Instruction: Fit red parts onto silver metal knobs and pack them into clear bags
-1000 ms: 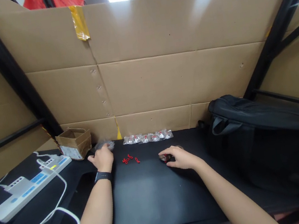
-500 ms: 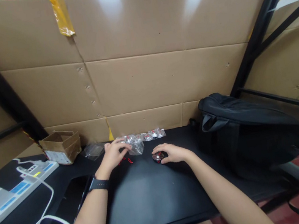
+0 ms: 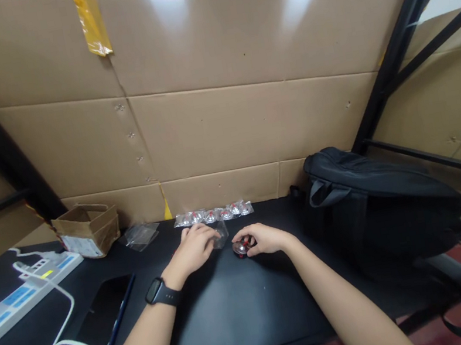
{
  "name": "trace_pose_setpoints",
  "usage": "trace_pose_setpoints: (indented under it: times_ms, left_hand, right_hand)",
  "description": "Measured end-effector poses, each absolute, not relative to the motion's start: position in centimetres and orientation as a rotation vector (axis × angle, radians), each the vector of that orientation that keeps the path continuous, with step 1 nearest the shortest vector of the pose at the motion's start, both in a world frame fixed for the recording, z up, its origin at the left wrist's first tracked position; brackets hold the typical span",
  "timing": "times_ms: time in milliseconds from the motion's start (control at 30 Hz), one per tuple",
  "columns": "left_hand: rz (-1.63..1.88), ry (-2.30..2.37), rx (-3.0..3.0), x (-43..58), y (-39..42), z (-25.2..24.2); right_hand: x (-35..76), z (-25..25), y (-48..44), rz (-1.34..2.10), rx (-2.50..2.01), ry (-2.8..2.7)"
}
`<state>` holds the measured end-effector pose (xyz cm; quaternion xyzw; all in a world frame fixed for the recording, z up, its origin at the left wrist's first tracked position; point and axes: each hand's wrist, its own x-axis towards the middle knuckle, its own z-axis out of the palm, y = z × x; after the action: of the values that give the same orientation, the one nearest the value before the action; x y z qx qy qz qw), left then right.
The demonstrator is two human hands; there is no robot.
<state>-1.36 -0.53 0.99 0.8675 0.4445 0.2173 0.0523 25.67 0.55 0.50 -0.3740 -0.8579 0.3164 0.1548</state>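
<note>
My right hand (image 3: 264,238) is closed around a small shiny round thing (image 3: 240,248), silver and dark with red bits, low over the black table. To its left, my left hand (image 3: 197,249), with a dark watch on the wrist, has its fingers closed on the edge of a clear plastic bag (image 3: 222,234). The fingertips partly cover the bag. Behind both hands lies a row of several shiny silver and red pieces (image 3: 211,216) in clear wrappers, along the cardboard wall.
An open cardboard box (image 3: 89,230) and flat clear bags (image 3: 140,236) sit at the back left. Nearer are a white power strip (image 3: 21,301), a white cable (image 3: 70,341) and a dark phone-like slab (image 3: 95,327). A black backpack (image 3: 383,205) fills the right side.
My left hand has come down and to the right, drawing the clear bag away from the wrapped row. The red cord beside it is now mostly hidden. My right hand keeps the round thing.
</note>
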Motion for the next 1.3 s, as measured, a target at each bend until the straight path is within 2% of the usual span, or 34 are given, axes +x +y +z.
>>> trace_pose_setpoints:
  times_ms: [233,500,733,1300]
  left_hand:
    - [0.471,1.333,2.593,-1.2,-0.4,-1.0]
    - [0.479,1.341,2.631,-0.3,-1.0,-1.4]
    - [0.415,1.300,2.685,0.4,-1.3,-1.7]
    - [0.415,1.071,2.771,1.7,-2.2,-1.7]
  right_hand:
    - [24.6,1.1,-0.1,0.717,-1.047,-2.526]
    - [22.6,2.1,-2.2,0.471,-1.090,-2.712]
    - [25.0,2.0,-2.3,0.522,-1.076,-2.459]
    - [25.6,0.4,-0.6,0.292,-1.156,-2.206]
